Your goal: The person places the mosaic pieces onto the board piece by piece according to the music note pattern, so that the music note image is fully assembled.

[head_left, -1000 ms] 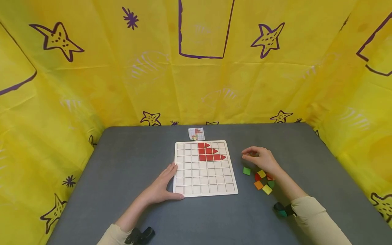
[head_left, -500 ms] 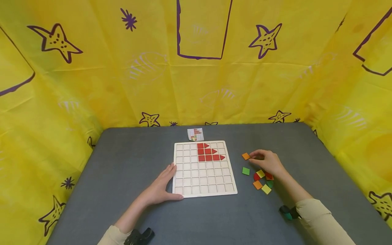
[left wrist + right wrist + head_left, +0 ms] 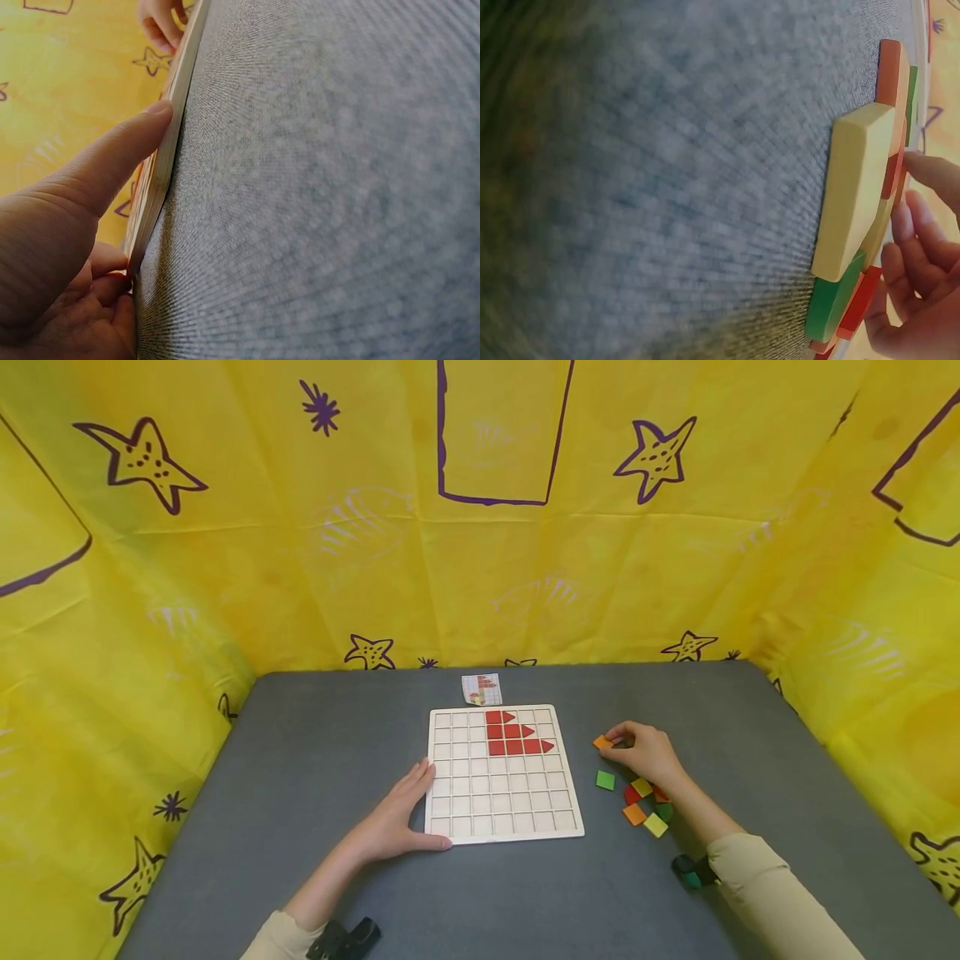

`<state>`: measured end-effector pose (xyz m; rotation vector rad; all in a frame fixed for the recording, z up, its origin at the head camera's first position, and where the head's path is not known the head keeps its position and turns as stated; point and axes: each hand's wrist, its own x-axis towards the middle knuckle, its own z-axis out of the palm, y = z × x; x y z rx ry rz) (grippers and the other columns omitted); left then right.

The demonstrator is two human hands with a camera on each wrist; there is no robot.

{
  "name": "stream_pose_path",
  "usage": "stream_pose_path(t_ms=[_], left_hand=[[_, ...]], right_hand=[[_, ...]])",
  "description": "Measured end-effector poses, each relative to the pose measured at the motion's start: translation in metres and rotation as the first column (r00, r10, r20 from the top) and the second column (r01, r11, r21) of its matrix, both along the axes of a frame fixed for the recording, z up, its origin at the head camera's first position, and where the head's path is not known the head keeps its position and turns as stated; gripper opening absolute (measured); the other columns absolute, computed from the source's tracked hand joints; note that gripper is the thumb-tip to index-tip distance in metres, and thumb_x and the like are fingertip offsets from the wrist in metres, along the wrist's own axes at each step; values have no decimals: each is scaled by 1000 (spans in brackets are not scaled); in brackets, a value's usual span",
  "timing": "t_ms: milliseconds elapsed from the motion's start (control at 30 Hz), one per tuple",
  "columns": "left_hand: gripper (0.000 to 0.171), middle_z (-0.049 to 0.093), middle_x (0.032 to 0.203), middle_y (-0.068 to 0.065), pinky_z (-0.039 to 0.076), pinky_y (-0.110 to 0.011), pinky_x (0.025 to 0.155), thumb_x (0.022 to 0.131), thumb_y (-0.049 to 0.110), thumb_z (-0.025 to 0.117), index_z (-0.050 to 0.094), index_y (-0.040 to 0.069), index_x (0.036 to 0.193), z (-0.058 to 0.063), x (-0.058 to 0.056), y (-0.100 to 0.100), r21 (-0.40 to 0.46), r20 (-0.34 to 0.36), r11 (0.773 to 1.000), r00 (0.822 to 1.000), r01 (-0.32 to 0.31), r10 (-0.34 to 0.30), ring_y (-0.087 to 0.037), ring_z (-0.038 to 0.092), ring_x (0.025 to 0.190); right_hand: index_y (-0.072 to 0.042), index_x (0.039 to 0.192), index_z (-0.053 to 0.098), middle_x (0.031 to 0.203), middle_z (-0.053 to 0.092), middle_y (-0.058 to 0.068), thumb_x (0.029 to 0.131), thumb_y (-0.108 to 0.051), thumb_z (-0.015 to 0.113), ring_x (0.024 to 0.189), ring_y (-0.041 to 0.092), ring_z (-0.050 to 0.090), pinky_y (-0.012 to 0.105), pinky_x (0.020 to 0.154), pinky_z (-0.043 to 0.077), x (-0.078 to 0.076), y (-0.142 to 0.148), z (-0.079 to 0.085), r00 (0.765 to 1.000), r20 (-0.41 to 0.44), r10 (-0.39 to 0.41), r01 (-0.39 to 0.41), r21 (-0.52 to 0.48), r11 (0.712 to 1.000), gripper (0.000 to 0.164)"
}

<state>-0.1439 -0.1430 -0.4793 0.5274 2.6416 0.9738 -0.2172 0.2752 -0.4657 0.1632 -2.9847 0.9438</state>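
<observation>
My left hand lies at the lower left corner of a white wooden grid board. Its straight fingers touch the left side and the thumb rests on the near edge, as the left wrist view shows along the board's rim. Three rows of red tiles, each ending in a triangle, fill cells in the board's upper right part. To the right of the board, my right hand pinches an orange square tile between thumb and finger, close over the table; the fingers partly cover it.
A green square tile lies just below the right hand. Under its wrist is a loose cluster with a yellow tile, an orange tile and a green rounded tile. A small pattern card lies beyond the board.
My right hand first drew back to the right, uncovering the orange tile on the table, then came left again and took hold of it. The left hand and board stay put.
</observation>
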Motion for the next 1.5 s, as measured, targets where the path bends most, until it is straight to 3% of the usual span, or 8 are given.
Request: stream_pose_path(t_ms=[433, 733, 867, 1133, 1500], left_hand=[[113, 13, 159, -12, 20, -55, 113, 66, 52, 81, 22, 4, 150, 0, 0, 0, -6, -9, 1000, 1000, 6, -6, -31, 9, 147], [114, 12, 159, -13, 20, -55, 113, 66, 52, 81, 22, 3, 150, 0, 0, 0, -9, -15, 1000, 1000, 9, -9, -31, 9, 147], [113, 12, 159, -13, 20, -55, 113, 66, 52, 81, 22, 3, 150, 0, 0, 0, -8, -17, 1000, 1000, 9, -9, -31, 10, 147], [113, 12, 159, -12, 20, -54, 113, 66, 51, 82, 22, 4, 150, 0, 1, 0, -7, -6, 1000, 1000, 1, -1, -30, 9, 147], [113, 12, 160, -12, 20, -54, 113, 67, 51, 81, 21, 4, 150, 1, 0, 0, -7, -1, 1000, 1000, 4, -4, -30, 9, 147]], right_hand=[[-13, 101, 69, 95, 70, 5, 78, -32, 78, 83, 20, 59, 31, 72, 45, 6, -18, 3, 999, 44, 2, 2, -80, 997, 32], [-19, 98, 70, 92, 69, -2, 77, -30, 79, 82, 17, 56, 31, 72, 43, 9, -65, 10, 990, 26, 141, -136, -156, 978, 25], [-21, 96, 70, 89, 67, -6, 76, -27, 79, 80, 17, 52, 30, 70, 41, 9, -88, 10, 975, 17, 222, -217, -159, 963, 22], [-22, 90, 71, 87, 65, -11, 75, -21, 79, 89, 12, 53, 32, 83, 44, 3, -124, 3, 921, -40, 387, -389, -79, 918, 18], [-17, 94, 72, 89, 70, -8, 79, -17, 76, 87, 11, 51, 30, 82, 42, -3, -139, 1, 882, -74, 466, -470, -52, 881, 15]])
